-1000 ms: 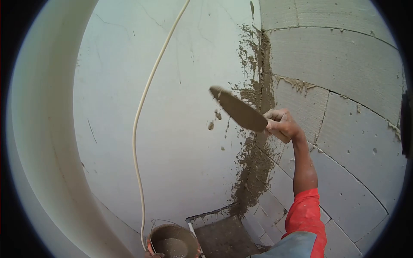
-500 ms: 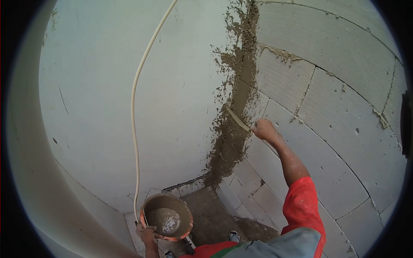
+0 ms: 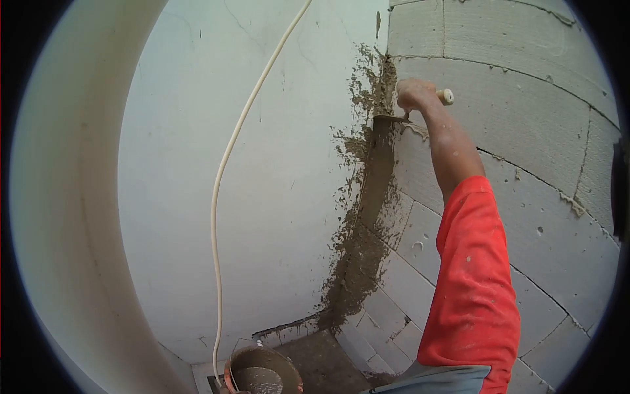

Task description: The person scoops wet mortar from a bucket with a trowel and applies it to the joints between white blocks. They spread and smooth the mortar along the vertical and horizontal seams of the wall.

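Your right hand (image 3: 415, 95) is closed in a fist round the handle of the trowel (image 3: 388, 119). It is raised high at the corner where the two walls meet. The pale butt of the handle sticks out of the fist on the block wall (image 3: 525, 131) side. The blade shows edge-on, nearly level, and sits against the mortar (image 3: 374, 190) at the top of its smoothed strip.

That mortar runs down the corner as a dark band from above your hand to the floor (image 3: 321, 361). It is smooth just under the blade and rough and wider lower down. Splatter is thrown across the edge of the plaster wall (image 3: 275, 217) and onto the nearest blocks.

Your forearm and red sleeve (image 3: 472, 282) cross in front of the block wall, whose joints show thin ridges of squeezed-out mortar.

A pale cable (image 3: 214, 217) hangs in a long curve down the plaster wall, well apart from the corner. Its lower end comes down just beside the bucket (image 3: 262, 354). The bucket is at the foot of that wall, at the bottom edge of view, with wet grey mix in it.

Your left hand is out of view, so you cannot tell how it is held.
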### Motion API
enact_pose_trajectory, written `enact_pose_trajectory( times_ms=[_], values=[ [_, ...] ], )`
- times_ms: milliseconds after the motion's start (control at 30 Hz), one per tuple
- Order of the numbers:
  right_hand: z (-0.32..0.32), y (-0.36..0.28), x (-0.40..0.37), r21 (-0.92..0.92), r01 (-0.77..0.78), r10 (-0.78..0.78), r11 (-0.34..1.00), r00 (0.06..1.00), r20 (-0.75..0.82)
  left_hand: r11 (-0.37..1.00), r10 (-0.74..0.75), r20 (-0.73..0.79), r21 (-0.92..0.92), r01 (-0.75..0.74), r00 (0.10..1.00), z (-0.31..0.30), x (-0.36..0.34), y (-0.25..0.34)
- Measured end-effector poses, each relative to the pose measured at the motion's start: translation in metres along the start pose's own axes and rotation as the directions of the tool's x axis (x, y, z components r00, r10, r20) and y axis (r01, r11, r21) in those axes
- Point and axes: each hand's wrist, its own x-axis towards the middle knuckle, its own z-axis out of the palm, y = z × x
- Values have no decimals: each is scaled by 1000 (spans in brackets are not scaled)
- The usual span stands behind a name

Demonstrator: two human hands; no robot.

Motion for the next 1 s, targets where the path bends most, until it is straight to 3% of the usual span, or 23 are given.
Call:
enact_pose_trajectory(
  times_ms=[167,267,333,367,433,533,567,600,667,767,800,867,933,967,1000],
  values=[
    [-21,4,3,75,-101,110,992,986,-127,999,18,5,-42,-18,1000,-4,5,2],
    [-6,1,1,7,-70,69,998,961,-266,979,171,117,92,-182,978,-20,33,-35],
    [15,8,-15,-5,-10,8,1000,914,-405,1000,-3,10,-3,3,1000,-17,15,-9],
    [21,13,-25,-10,-7,2,1000,917,-399,995,-87,-34,-57,85,996,-16,11,2],
    [22,18,-50,-30,12,-23,999,919,-394,993,-116,28,-18,117,993,-24,29,-12],
    [36,27,-99,149,93,-20,984,901,-434,983,-180,104,61,174,978,-52,74,-50],
    [40,33,-113,276,216,-90,937,909,-406,978,-201,130,84,192,971,-56,77,-54],
    [48,38,-127,401,324,-162,857,908,-387,955,-296,100,57,291,950,-57,76,-49],
    [75,40,-155,706,467,-235,533,883,-407,881,-473,44,-14,474,880,-49,69,-17],
    [116,30,-187,917,398,-395,-10,841,-369,933,-310,192,-127,336,931,-96,124,-107],
    [136,24,-189,929,325,-438,-177,819,-370,951,-215,144,-193,240,966,-96,122,-110],
    [184,14,-179,910,273,-477,-313,783,-399,985,-125,-13,-124,122,992,-61,61,-45],
    [234,-13,-138,962,239,-119,134,967,-223,991,-83,-100,-112,72,991,-26,11,23],
    [256,-18,-134,923,128,81,362,983,-168,991,-76,-112,-116,62,991,-15,-2,39],
    [277,-19,-153,891,144,126,431,968,-217,992,-75,-98,-107,64,992,-15,-4,36]
  ],
)
